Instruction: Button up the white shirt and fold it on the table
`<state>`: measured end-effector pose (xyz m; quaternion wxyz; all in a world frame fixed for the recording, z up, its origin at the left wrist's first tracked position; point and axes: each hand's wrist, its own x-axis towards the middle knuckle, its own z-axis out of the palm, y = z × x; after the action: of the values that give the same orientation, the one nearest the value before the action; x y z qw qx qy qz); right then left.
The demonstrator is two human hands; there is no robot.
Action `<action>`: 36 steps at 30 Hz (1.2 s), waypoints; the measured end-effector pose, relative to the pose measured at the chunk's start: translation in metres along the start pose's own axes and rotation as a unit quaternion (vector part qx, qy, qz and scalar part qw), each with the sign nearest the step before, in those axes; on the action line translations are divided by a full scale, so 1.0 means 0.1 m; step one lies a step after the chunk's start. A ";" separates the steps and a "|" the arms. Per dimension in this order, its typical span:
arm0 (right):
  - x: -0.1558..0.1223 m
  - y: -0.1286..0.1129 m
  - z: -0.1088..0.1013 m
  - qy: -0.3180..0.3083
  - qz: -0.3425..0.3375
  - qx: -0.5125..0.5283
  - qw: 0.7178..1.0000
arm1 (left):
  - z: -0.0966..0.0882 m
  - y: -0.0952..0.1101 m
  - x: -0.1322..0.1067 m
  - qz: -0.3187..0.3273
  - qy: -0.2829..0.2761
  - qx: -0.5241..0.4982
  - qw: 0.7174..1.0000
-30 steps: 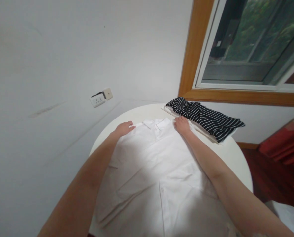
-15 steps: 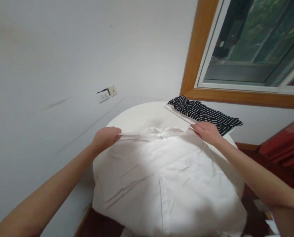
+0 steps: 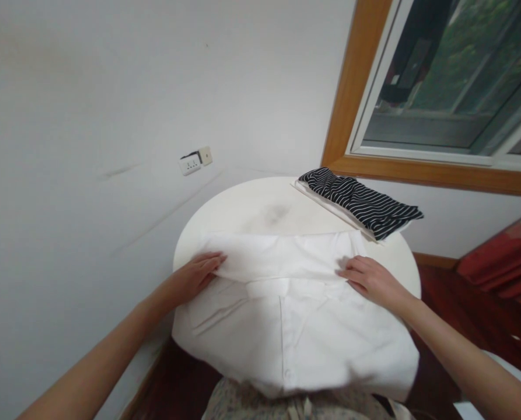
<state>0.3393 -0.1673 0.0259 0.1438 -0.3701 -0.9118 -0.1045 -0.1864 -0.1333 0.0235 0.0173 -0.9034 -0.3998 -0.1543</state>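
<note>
A white collared shirt (image 3: pixel 286 315) lies on a round white table (image 3: pixel 251 210), its upper part folded back toward me. My left hand (image 3: pixel 198 274) pinches the left end of the folded edge, fingers closed over the cloth. My right hand (image 3: pixel 367 279) holds the right end of the same fold, fingers curled onto the fabric. The shirt's lower part hangs over the table's near edge.
A folded black-and-white striped garment (image 3: pixel 360 201) sits on a white piece at the table's far right. A wall socket (image 3: pixel 194 161) is on the white wall behind. A wood-framed window (image 3: pixel 422 169) is at right; dark red floor lies below.
Both hands gripped the shirt's shoulders, lifted them and drew them toward me, folding the upper part down over the shirt. The far half of the table is now uncovered.
</note>
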 end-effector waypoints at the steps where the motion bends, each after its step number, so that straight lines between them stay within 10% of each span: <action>1: 0.00 0.00 -0.01 0.000 -0.001 -0.001 1.000 | 0.01 0.00 0.00 -0.001 0.000 0.000 1.000; 10: -0.01 -0.05 -0.01 0.017 0.006 0.005 1.000 | 0.03 -0.03 0.00 0.033 -0.015 0.021 0.999; 18: -0.01 -0.17 -0.41 0.074 -0.034 0.116 0.990 | -0.37 0.07 -0.10 0.024 0.029 -0.001 0.999; 28: -0.23 -0.41 -0.41 -0.031 -0.003 0.162 0.986 | -0.25 0.31 -0.47 0.031 -0.046 -0.011 0.998; 36: 0.54 -0.51 -0.31 -0.017 0.037 0.144 0.989 | -0.35 0.62 0.32 0.024 0.026 -0.030 0.999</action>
<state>0.2726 -0.1777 0.0693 0.1837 -0.3808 -0.9053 0.0401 -0.1303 -0.1580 0.0722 0.0042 -0.9086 -0.3723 -0.1892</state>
